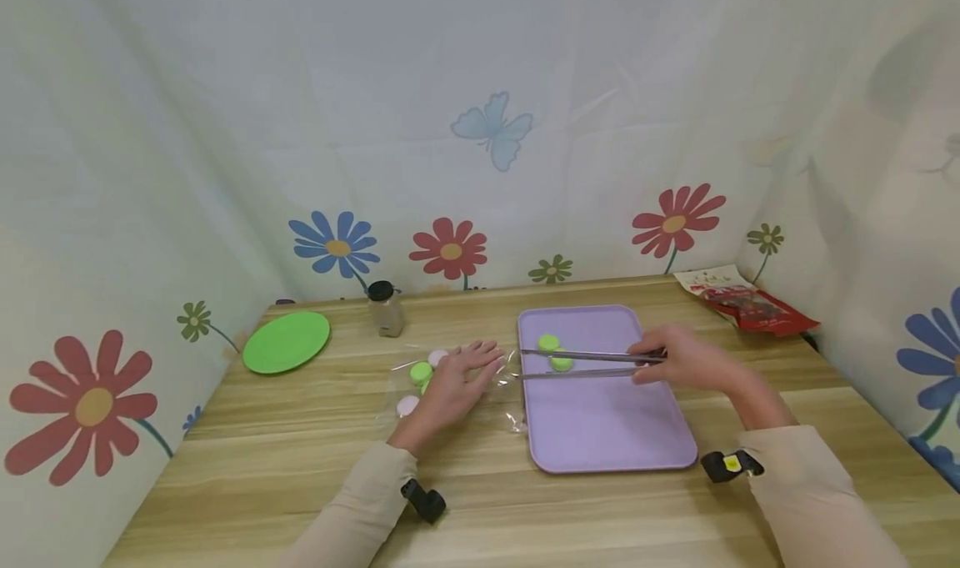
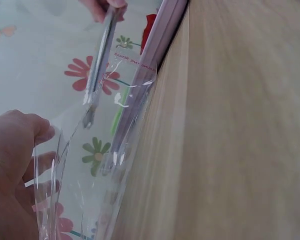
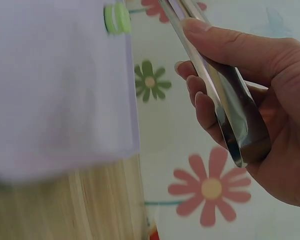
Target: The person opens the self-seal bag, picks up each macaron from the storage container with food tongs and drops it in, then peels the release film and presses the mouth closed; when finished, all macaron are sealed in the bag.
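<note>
My left hand [image 1: 459, 378] lies over a clear plastic bag [image 1: 495, 405], its thumb and fingers gripping the bag's edge in the left wrist view. Green macarons [image 1: 421, 374] and pale pink macarons [image 1: 407, 405] show inside the bag, partly covered by this hand. My right hand [image 1: 686, 358] holds metal tongs [image 1: 592, 355] by the handle end. The tongs' arms stand apart and reach left across the purple tray [image 1: 592, 434], tips at the bag's mouth. Two green macarons [image 1: 549, 343] sit on the tray, one partly behind the tongs.
A green plate [image 1: 287, 343] lies at the back left. Near it stands a small jar [image 1: 386, 309] with a black lid. A red and white packet [image 1: 746, 301] lies at the back right. Printed cloth walls border the wooden table [image 1: 480, 510].
</note>
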Demonstrator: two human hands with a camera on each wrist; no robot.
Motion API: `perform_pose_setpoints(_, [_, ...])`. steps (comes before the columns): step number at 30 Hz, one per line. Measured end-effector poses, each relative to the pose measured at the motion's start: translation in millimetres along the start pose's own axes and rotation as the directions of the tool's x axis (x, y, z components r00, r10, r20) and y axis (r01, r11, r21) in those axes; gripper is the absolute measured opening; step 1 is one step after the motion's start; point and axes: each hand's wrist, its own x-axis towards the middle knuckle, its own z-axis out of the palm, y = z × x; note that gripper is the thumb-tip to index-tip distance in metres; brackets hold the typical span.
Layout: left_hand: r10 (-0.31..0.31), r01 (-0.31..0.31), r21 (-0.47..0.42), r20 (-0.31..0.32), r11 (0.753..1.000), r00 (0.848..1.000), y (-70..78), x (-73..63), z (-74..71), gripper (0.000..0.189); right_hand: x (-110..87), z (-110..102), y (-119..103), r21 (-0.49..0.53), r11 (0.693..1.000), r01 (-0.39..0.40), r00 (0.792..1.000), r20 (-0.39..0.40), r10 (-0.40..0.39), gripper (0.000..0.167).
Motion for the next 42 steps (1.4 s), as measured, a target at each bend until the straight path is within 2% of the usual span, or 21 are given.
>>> perform_pose_setpoints(5, [-0.004, 0.004, -0.004, 0.003, 1.0, 1.0, -0.5, 0.2, -0.9, 0.031, -21.6, -16, 18, -0.045, 0.997, -0.058, 0.997, -0.046, 0.056, 0.028])
perform_pose_setpoints(12, [-0.021, 0.021, -0.005, 0.015, 1.0, 1.0, 0.5, -0.1, -1.5, 0.031, -33.8, -23, 40, -0.047, 0.991, -0.127, 0.992, -0.017, 0.126, 0.033])
perform_pose_setpoints(22, [-0.015, 0.015, -0.018, 0.005, 1.0, 1.0, 0.2, -0.3, -0.6, 0.031, -36.3, -17, 51, -0.025, 0.999, -0.025, 0.999, -0.028, 0.024, 0.024])
perform_pose_setpoints(30, [-0.01, 0.01, -0.026, 0.004, 1.0, 1.0, 0.7, -1.2, -0.6, 0.031, -34.5, -15, 53, -0.035, 0.997, -0.064, 0.998, -0.03, 0.063, 0.027])
perform_pose_setpoints(38, [-0.021, 0.022, -0.018, 0.006, 1.0, 1.0, 1.1, -1.7, -0.5, 0.031, -38.7, -19, 51, -0.016, 1.0, -0.02, 1.0, -0.012, 0.02, 0.024])
perform_pose_setpoints(42, [-0.024, 0.024, -0.01, 0.007, 1.0, 1.0, 2.0, -1.3, -0.3, 0.032, -39.4, -21, 42, 0.019, 0.999, -0.045, 0.999, -0.006, 0.045, 0.026])
